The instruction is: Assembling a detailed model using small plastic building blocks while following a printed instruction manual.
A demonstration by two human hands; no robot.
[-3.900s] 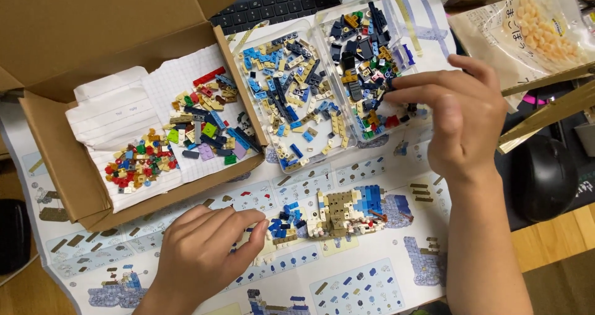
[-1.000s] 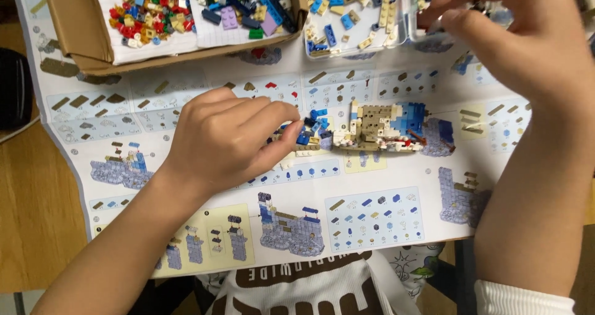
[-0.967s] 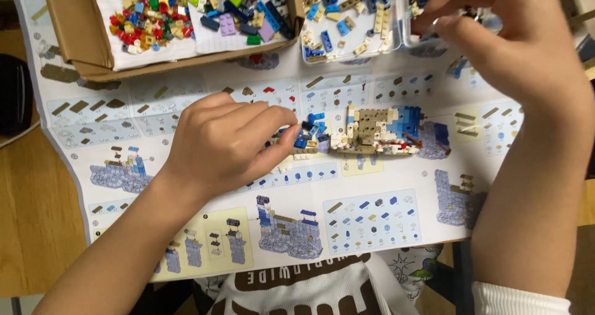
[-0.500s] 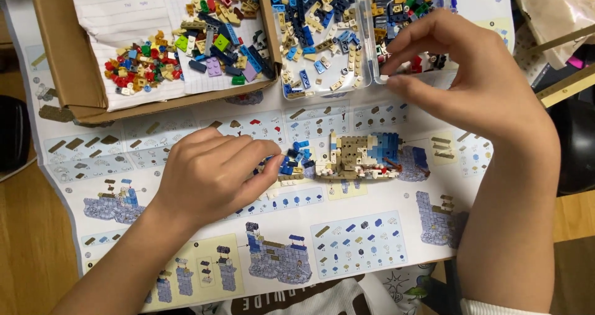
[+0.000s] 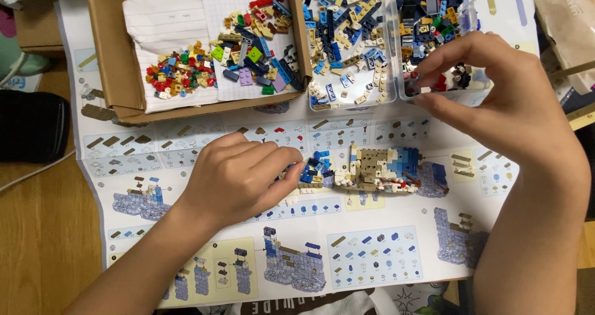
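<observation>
My left hand [image 5: 238, 175] rests on the printed instruction sheet [image 5: 372, 259], its fingers curled on the blue left end of a small tan and blue brick model [image 5: 372, 169]. My right hand [image 5: 499, 101] reaches over the near corner of a clear plastic tray [image 5: 434, 17] of dark, red and white small bricks, thumb and forefinger pinched together; whether a piece sits between them is hidden. A second clear tray [image 5: 341, 36] to its left holds blue and tan pieces.
A cardboard box [image 5: 118, 61] at top left holds paper with colourful loose bricks [image 5: 217, 61]. A black object [image 5: 31, 126] lies on the wooden floor at left. A crinkled plastic bag [image 5: 564, 17] is at top right.
The view has shifted so the trays and box sit lower in the picture. My right hand has stayed at the tray's corner with fingers drawn closer together. My left hand stays on the model.
</observation>
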